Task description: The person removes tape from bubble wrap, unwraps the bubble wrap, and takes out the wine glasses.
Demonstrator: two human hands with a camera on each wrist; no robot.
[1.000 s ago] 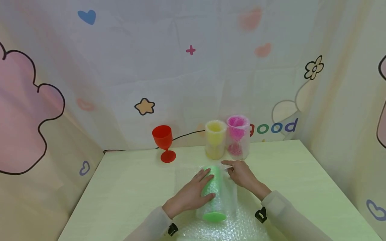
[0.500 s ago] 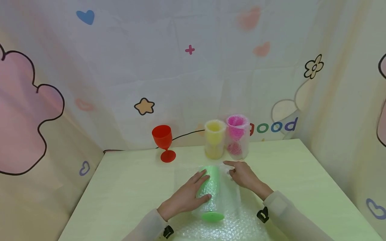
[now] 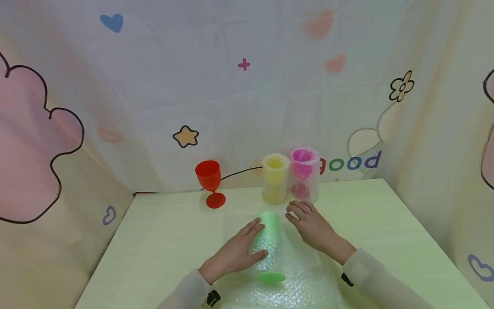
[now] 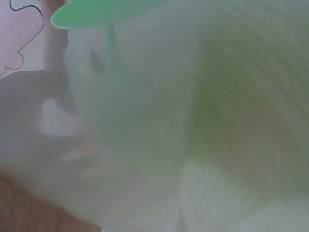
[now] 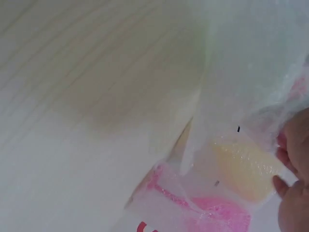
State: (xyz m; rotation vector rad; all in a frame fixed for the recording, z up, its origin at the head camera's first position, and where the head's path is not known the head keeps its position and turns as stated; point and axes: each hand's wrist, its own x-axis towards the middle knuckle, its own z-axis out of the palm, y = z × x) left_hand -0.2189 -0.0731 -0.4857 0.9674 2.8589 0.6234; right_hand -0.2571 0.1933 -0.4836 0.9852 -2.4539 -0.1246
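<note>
A green goblet (image 3: 270, 277) lies on its side in bubble wrap (image 3: 297, 283), its base towards me. My left hand (image 3: 235, 255) rests on the wrapped goblet, fingers towards its rim and thumb across its middle. Up close in the left wrist view, the green base (image 4: 96, 13) shows above cloudy wrap. My right hand (image 3: 312, 225) is just right of the goblet's rim end, over the wrap's far part, fingers loosely bent. In the right wrist view, that hand (image 5: 295, 169) enters at the right edge, with thumb and finger apart beside the clear wrap (image 5: 260, 58).
An unwrapped red goblet (image 3: 210, 182) stands at the back left of the table (image 3: 162, 240). Two wrapped goblets stand upright behind my right hand, a yellow goblet (image 3: 275, 178) and a pink goblet (image 3: 304, 171). A printed curtain (image 3: 231, 94) hangs behind the table.
The wrapped goblet has shifted slightly left with my left hand. My right hand has let go of the wrap's edge, its pointing finger now bent with the others.
</note>
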